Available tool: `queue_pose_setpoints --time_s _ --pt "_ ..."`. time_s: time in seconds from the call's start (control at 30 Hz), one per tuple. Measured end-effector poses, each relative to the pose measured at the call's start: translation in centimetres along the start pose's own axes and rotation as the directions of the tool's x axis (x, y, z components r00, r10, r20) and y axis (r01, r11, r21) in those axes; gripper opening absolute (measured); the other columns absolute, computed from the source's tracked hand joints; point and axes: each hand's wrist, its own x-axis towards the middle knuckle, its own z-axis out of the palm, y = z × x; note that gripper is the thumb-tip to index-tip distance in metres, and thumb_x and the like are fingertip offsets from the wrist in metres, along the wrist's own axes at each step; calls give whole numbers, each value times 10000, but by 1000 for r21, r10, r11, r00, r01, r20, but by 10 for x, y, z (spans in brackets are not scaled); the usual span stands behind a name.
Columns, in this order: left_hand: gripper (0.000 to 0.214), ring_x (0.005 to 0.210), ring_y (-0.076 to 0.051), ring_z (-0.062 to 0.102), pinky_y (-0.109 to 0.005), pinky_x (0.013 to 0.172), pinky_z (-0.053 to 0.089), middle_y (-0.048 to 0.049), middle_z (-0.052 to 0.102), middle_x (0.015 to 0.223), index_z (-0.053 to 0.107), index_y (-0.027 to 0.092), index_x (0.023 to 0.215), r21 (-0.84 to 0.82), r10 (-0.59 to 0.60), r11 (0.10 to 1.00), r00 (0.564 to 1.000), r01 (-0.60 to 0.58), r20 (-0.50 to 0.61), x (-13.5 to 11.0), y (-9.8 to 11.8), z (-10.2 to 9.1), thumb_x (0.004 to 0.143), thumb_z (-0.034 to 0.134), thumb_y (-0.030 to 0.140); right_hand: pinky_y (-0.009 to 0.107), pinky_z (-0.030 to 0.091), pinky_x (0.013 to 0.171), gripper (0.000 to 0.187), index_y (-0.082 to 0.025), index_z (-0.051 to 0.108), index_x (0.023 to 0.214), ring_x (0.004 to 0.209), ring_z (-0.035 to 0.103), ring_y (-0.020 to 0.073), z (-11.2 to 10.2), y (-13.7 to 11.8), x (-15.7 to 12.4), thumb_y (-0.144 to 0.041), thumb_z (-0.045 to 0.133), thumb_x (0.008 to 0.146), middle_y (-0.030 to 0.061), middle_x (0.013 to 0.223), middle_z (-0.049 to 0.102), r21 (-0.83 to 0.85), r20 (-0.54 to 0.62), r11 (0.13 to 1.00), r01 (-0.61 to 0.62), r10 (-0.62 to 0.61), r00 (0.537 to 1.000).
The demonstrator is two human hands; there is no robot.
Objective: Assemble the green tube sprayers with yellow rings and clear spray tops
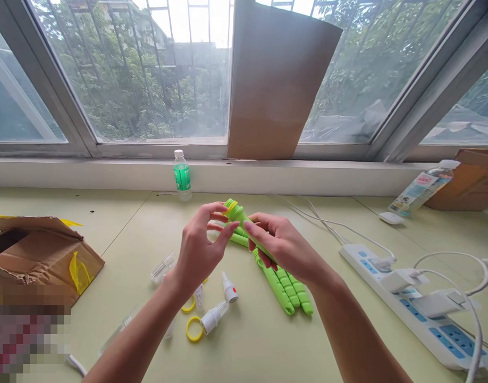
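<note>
My right hand (282, 242) is wrapped round a green ribbed plastic tube (240, 215) and holds it tilted above the table. At the tube's upper end sits a yellow ring, and my left hand (200, 247) pinches that end with thumb and fingertips. Several more green ribbed tubes (289, 287) lie side by side on the table just under my right wrist. Loose yellow rings (194, 329) and white spray nozzles (214, 316) lie below my left hand.
An open cardboard box (36, 255) stands at the left. A white power strip (419, 308) with plugs and cables runs along the right. A small green-labelled bottle (182, 175) stands by the window ledge, a brown board (276, 80) leans on the window, and a clear bottle (423, 186) lies far right.
</note>
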Motion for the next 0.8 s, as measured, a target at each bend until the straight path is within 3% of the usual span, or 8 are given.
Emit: queue_pose_setpoints --time_s 0.23,0.43,0.8 --pt "257 811 -136 701 -262 649 627 -52 676 1026 537 194 1026 -25 -37 999 999 37 -12 1 3 -2 821 680 254 192 348 352 359 -173 541 829 412 462 67 2 -2 1 -501 445 942 -3 698 563 14 -3 1000 13 -12 1000" --pt "202 710 -127 702 -252 609 622 -60 693 997 565 173 883 -17 -93 996 996 93 -12 2 0 -5 793 707 284 196 344 364 365 -182 529 776 419 451 66 3 1 1 -499 454 939 -17 682 525 -30 10 1000 -6 6 1000" --pt "163 706 -120 694 -230 589 611 -53 694 974 571 174 872 -10 -73 997 997 73 -17 4 1 -6 812 684 277 194 322 352 387 -170 553 812 403 446 56 3 2 3 -524 455 934 -10 695 544 15 30 1000 -25 25 999"
